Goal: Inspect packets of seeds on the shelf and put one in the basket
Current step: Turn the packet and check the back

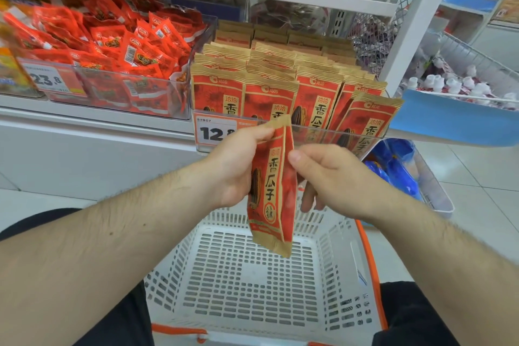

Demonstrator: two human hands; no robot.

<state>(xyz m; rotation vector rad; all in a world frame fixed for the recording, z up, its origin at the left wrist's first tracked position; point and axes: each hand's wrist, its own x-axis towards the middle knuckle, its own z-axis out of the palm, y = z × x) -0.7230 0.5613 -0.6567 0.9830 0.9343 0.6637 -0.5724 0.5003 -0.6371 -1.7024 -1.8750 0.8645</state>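
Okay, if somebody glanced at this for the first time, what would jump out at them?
First, the red seed packet held upright at centre frame, the left hand gripping its upper part and the right hand pinching its right edge. Directly below sits the white basket. Behind, a clear bin holds rows of matching packets, beside a heap of orange-red snack packs on the left.

seed packet point(273, 185) between both hands above the basket point(252, 284), shelf bin of packets point(283, 84) behind, snack bin point(112, 64) left of it
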